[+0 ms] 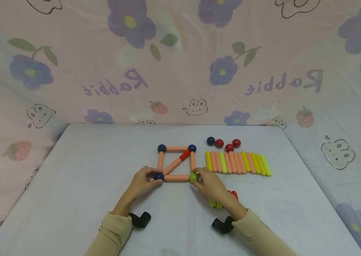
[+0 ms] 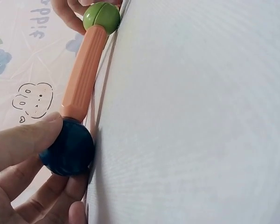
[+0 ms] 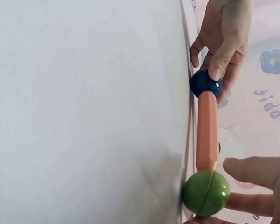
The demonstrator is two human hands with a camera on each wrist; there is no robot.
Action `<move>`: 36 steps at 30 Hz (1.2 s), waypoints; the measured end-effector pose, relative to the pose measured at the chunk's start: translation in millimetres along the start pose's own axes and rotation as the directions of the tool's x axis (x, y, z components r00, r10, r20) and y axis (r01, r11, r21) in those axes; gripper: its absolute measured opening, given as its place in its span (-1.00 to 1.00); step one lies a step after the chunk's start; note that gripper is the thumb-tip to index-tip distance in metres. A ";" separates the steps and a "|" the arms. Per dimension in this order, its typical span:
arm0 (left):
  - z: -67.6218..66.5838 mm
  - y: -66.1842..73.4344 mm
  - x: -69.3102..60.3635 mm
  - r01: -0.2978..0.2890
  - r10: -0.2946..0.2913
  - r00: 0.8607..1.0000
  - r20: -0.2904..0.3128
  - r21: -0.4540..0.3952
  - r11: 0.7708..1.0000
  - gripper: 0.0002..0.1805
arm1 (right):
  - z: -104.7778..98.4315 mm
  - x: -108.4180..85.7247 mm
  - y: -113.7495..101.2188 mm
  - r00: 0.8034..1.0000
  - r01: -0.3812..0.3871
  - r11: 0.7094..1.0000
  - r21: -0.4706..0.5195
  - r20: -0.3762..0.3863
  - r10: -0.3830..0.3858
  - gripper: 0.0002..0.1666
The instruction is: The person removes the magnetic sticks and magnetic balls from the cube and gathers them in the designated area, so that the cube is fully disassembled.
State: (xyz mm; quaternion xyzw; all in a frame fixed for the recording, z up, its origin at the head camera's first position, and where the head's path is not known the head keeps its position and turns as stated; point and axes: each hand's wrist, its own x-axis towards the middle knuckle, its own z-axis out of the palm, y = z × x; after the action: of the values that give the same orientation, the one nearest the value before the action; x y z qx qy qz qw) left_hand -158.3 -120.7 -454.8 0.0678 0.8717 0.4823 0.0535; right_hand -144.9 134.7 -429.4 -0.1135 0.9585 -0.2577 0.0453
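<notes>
A flat square of peach rods and balls lies on the table, crossed by a diagonal made of a peach rod and a red rod. My left hand grips the dark blue ball at the near left corner, thumb on one side and fingers curled round the other. At the near right corner, my right hand has its fingers round a green ball; in the right wrist view one finger stands off the ball. Between these balls runs a peach rod. Dark blue balls mark both far corners.
Right of the square lies a row of peach, yellow and green rods. Beyond it sit one blue ball and several red balls. Green rods and red rods lie partly hidden under the right forearm. A patterned cloth hangs behind.
</notes>
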 end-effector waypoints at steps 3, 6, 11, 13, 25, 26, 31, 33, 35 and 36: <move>0.5 0.5 -0.3 0.005 -0.005 1.000 -0.002 0.000 1.000 -0.67 | 3.5 3.4 -1.5 1.000 0.012 0.999 -0.034 0.016 -0.011 -0.49; 0.5 1.2 -0.9 0.013 -0.013 1.000 -0.001 0.000 1.000 -0.67 | 6.9 6.3 -2.5 1.000 0.018 0.998 -0.055 0.025 -0.017 -0.51; -0.3 2.7 -1.5 0.026 -0.026 1.000 -0.004 0.002 1.000 -0.67 | 10.8 10.9 -4.4 1.000 0.020 0.998 -0.061 0.018 -0.019 -0.60; -0.3 3.0 -1.5 0.029 -0.029 1.000 -0.008 0.007 1.000 -0.68 | 11.6 11.9 -5.6 1.000 0.024 0.997 -0.068 0.005 -0.023 -0.64; 3.2 1.8 0.5 -0.003 0.003 1.000 -0.001 -0.015 1.000 -0.66 | 4.5 0.2 -0.8 0.995 -0.028 0.999 -0.019 0.100 0.030 -0.27; 3.5 2.0 0.7 -0.001 0.001 1.000 -0.001 -0.018 1.000 -0.66 | 2.5 -1.7 0.3 0.994 -0.035 0.999 -0.010 0.104 0.036 -0.22; 2.2 4.8 -1.2 0.018 -0.018 1.000 -0.011 -0.031 0.999 -0.67 | -6.2 -10.0 6.4 0.993 -0.052 0.999 0.000 0.102 0.052 -0.16; 1.2 5.6 -2.6 0.027 -0.028 1.000 -0.012 -0.035 0.999 -0.67 | -8.1 -13.1 8.8 0.994 -0.051 0.999 -0.014 0.101 0.052 -0.17; 0.7 5.9 -3.4 0.036 -0.036 0.999 -0.011 -0.035 0.999 -0.67 | -9.4 -15.3 10.7 0.994 -0.054 0.998 -0.026 0.096 0.057 -0.19; 0.5 5.6 -3.6 0.035 -0.036 0.999 -0.011 -0.033 0.999 -0.67 | -9.8 -16.0 11.4 0.994 -0.054 0.998 -0.037 0.093 0.057 -0.19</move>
State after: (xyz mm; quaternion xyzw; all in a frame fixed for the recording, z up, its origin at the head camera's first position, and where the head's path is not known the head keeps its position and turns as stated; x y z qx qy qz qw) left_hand -154.3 -118.0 -450.3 0.0487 0.8651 0.4959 0.0582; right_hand -133.0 152.9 -426.2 -0.0997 0.9623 -0.2343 0.0954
